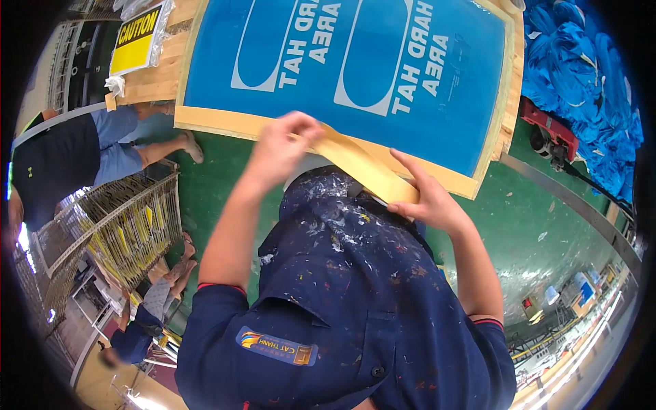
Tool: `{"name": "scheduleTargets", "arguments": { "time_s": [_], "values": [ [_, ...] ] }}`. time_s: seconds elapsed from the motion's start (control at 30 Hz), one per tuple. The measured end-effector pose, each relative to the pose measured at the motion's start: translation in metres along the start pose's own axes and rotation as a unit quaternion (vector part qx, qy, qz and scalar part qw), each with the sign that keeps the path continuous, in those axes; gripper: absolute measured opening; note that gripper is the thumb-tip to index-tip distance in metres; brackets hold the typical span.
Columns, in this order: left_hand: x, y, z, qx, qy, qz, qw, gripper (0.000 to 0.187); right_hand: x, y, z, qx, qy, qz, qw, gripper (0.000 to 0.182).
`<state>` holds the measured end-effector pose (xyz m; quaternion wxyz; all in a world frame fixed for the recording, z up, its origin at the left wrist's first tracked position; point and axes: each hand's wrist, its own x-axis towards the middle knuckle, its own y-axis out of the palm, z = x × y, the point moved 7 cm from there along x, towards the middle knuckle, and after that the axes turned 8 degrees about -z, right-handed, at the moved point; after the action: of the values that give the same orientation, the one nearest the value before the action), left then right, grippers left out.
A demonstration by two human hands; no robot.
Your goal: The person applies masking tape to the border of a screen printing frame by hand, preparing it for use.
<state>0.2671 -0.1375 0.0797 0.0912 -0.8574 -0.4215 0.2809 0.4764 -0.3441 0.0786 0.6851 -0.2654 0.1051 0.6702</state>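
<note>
A strip of yellow-tan tape (369,167) stretches between my two hands, just in front of my paint-spattered shirt. My left hand (290,140) pinches its upper left end with the fingers closed, slightly blurred. At the other end my right hand (427,195) holds the strip between thumb and fingers. Beyond the hands lies a blue screen (307,89) with mirrored "HARD HAT AREA" lettering and rounded shapes. Tan tape borders (225,121) run along its edges, the near one right beside my hands.
A yellow CAUTION sign (137,41) lies at the upper left on the wooden table (154,85). Two other people are at the left, near a rack (130,232) of yellow sheets. Blue material (581,75) is heaped at the upper right by a red machine (550,126).
</note>
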Motion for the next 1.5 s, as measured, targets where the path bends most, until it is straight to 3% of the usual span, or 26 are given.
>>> {"name": "scheduleTargets", "arguments": {
  "time_s": [0.07, 0.1, 0.2, 0.3, 0.33, 0.4, 0.5, 0.7, 0.8, 0.9, 1.1, 1.3, 1.5],
  "values": [
    [0.026, -0.067, 0.036, 0.016, 0.022, -0.046, 0.999, 0.019, -0.003, -0.012, -0.004, -0.059, -0.03, 0.025, 0.997, 0.093],
    [0.039, -0.107, 0.058, 0.012, 0.043, -0.126, 0.991, 0.021, -0.008, -0.026, -0.013, -0.073, 0.009, 0.031, 0.997, 0.086],
    [0.074, -0.228, 0.148, 0.098, 0.049, -0.217, 0.97, 0.024, -0.034, -0.085, -0.043, -0.103, 0.156, -0.006, 0.982, 0.065],
    [0.095, -0.326, 0.238, 0.131, 0.012, -0.284, 0.95, 0.026, -0.064, -0.162, -0.102, -0.328, 0.146, -0.073, 0.93, 0.048],
    [0.101, -0.344, 0.267, 0.092, -0.032, -0.263, 0.96, 0.03, -0.072, -0.18, -0.113, -0.401, 0.151, -0.086, 0.899, 0.044],
    [0.103, -0.333, 0.255, 0.096, -0.039, -0.23, 0.968, 0.032, -0.074, -0.203, -0.135, -0.42, 0.188, -0.109, 0.881, 0.045],
    [0.115, -0.339, 0.262, 0.106, -0.023, -0.308, 0.945, 0.031, -0.054, -0.2, -0.138, -0.445, 0.199, -0.125, 0.864, 0.049],
    [0.116, -0.357, 0.282, 0.075, -0.078, -0.261, 0.959, 0.03, -0.028, -0.204, -0.153, -0.489, 0.195, -0.121, 0.842, 0.064],
    [0.11, -0.352, 0.267, 0.033, -0.095, -0.318, 0.943, 0.031, -0.028, -0.196, -0.149, -0.494, 0.215, -0.107, 0.836, 0.07],
    [0.109, -0.351, 0.267, 0.012, -0.123, -0.27, 0.955, 0.033, -0.026, -0.197, -0.152, -0.511, 0.219, -0.103, 0.825, 0.074],
    [0.115, -0.362, 0.292, 0.087, -0.119, -0.275, 0.95, 0.033, -0.021, -0.192, -0.149, -0.532, 0.209, -0.124, 0.811, 0.08],
    [0.117, -0.359, 0.275, 0.238, -0.078, -0.312, 0.916, 0.037, -0.018, -0.192, -0.16, -0.537, 0.216, -0.116, 0.807, 0.082],
    [0.124, -0.372, 0.3, 0.211, -0.08, -0.299, 0.927, 0.036, -0.02, -0.194, -0.167, -0.558, 0.201, -0.118, 0.797, 0.084]
  ]
}}
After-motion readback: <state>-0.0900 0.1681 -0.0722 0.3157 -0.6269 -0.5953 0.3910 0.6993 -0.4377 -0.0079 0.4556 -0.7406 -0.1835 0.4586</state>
